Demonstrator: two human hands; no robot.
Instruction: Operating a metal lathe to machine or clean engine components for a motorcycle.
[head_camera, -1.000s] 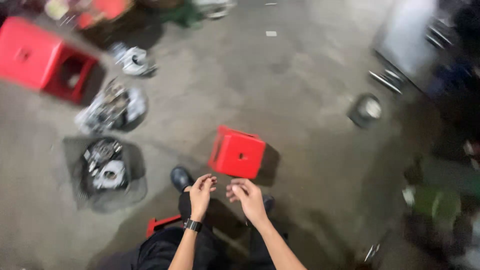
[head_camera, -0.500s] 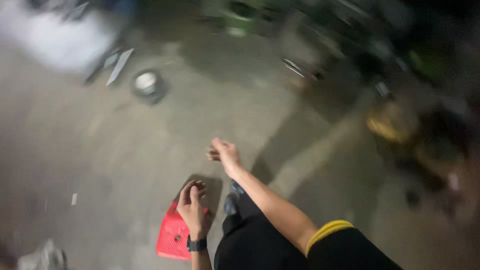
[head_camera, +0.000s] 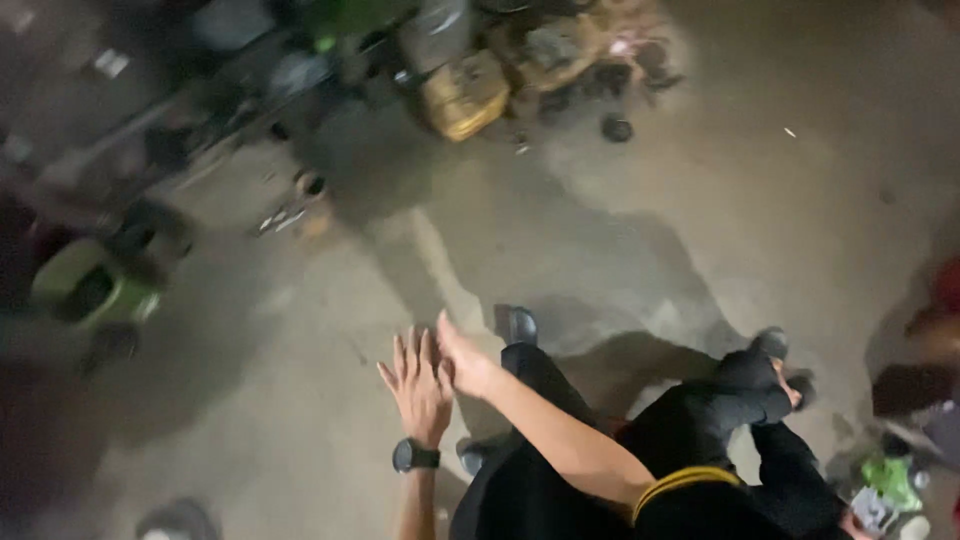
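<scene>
At the far left, a blurred green machine (head_camera: 85, 290) sits on the concrete floor (head_camera: 300, 400), with dark cluttered gear behind it along the top edge. Further right in that clutter lies a yellowish engine-like part (head_camera: 463, 95), and a small dark round piece (head_camera: 617, 128) rests on the floor near it.

The left hand (head_camera: 420, 385) is raised flat over the floor, back toward the camera, fingers straight and spread a little, its grip apart and empty; a black wristwatch (head_camera: 414, 456) circles the wrist. Just beside it, touching at the thumb side, the right hand (head_camera: 462, 362) reaches forward on a bare forearm that runs down to a black sleeve with a yellow band (head_camera: 685, 480). Its fingers point ahead, loosely together, holding nothing. Beyond the hands, a black shoe (head_camera: 518, 325) stands on the floor. Further right a second black shoe (head_camera: 772, 345) ends a bent leg.
</scene>
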